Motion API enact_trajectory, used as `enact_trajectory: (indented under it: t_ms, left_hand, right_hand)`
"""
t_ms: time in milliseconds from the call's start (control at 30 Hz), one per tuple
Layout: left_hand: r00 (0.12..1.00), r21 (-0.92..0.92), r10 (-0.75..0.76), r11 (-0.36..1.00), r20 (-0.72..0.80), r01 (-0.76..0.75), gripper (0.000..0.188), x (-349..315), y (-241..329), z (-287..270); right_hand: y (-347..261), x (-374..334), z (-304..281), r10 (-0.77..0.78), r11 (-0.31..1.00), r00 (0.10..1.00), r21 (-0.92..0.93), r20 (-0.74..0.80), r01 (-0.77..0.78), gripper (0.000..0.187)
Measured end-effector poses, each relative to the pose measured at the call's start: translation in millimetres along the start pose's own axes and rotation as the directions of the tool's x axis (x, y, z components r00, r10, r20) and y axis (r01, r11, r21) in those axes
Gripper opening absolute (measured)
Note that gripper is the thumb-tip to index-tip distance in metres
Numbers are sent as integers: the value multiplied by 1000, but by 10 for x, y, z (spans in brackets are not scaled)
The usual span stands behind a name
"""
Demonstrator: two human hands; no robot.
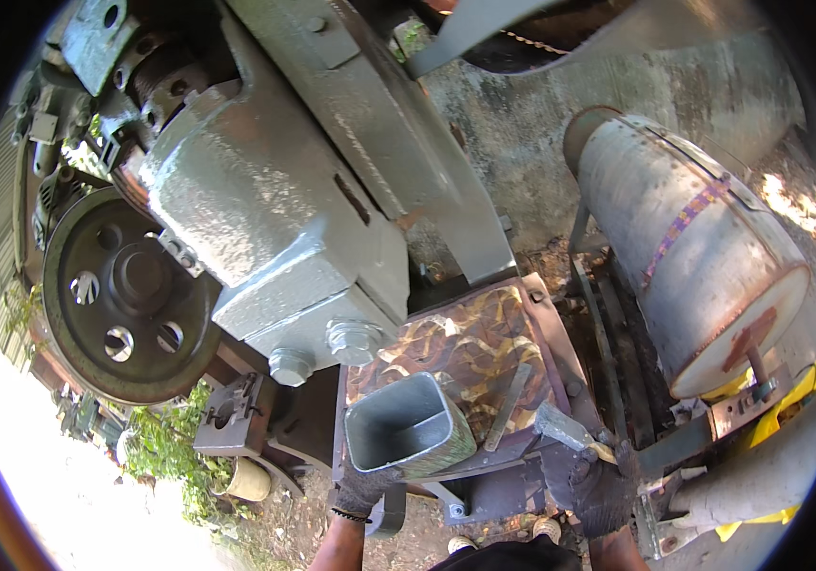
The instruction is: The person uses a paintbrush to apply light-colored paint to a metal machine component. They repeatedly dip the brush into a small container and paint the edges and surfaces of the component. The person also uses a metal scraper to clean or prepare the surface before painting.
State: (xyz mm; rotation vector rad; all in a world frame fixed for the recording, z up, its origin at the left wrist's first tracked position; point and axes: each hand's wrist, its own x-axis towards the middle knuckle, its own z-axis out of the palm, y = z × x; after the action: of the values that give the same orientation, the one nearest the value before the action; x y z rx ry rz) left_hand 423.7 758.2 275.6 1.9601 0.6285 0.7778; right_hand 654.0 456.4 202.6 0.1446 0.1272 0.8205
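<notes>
A square, open-topped container (460,443), grey inside and patterned green outside, tilts at the near edge of a sheet-covered table (465,328). My left hand (367,492), in a dark glove, grips its near left corner; the fingertips are partly hidden. To the right, my gloved right hand (596,493) is closed round a paintbrush (565,427). The brush has a wide head smeared grey and a light wooden handle, and points up and left, apart from the container. Between them a flat metal strip (509,407) lies on the brown-and-yellow patterned sheet.
Above the table looms a big grey-coated machine (265,200) with two large bolts at its lower end. A flywheel (132,295) stands at left. On the right lies a rusty metal drum (688,247) on a frame. Plants (165,443) grow at lower left.
</notes>
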Motion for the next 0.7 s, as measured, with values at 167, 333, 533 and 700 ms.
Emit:
enact_trajectory:
  t_ms: [167,333,533,700]
  left_hand:
    - [988,34,153,988,8,-153,80,-2,-100,-35]
    - [959,233,20,968,283,-89,106,61,-161,-301]
    - [977,141,173,972,124,-190,89,121,-297,-140]
    - [999,-205,46,978,-9,-47,88,143,-254,85]
  right_hand:
    - [98,112,85,50,998,999,50,-9,-49,36]
    - [105,142,158,117,993,991,-24,66,-116,38]
    - [35,175,177,88,992,996,-90,17,-87,37]
    - [115,15,275,75,996,992,-45,98,-70,44]
